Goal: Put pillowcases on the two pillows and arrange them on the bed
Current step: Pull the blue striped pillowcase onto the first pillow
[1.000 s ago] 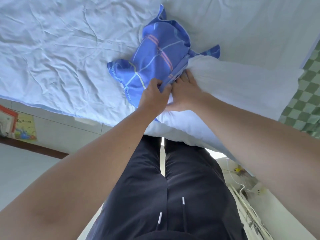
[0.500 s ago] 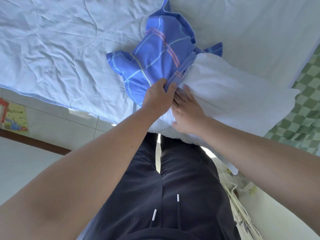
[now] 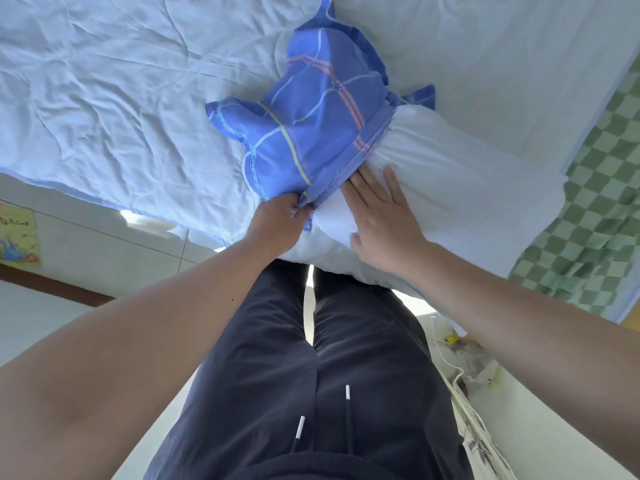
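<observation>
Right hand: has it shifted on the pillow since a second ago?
Yes. The right hand has slid back from the blue pillowcase hem toward the pillow's bare end and now lies flat, fingers spread.

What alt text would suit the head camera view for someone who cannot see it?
A person's left hand grips the open edge of a blue plaid pillowcase partly covering a white pillow, while the right hand lies flat on the pillow. Both sit on a pale blue bed.

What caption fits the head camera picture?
Left hand grips the blue pillowcase while right hand presses the white pillow.
</observation>
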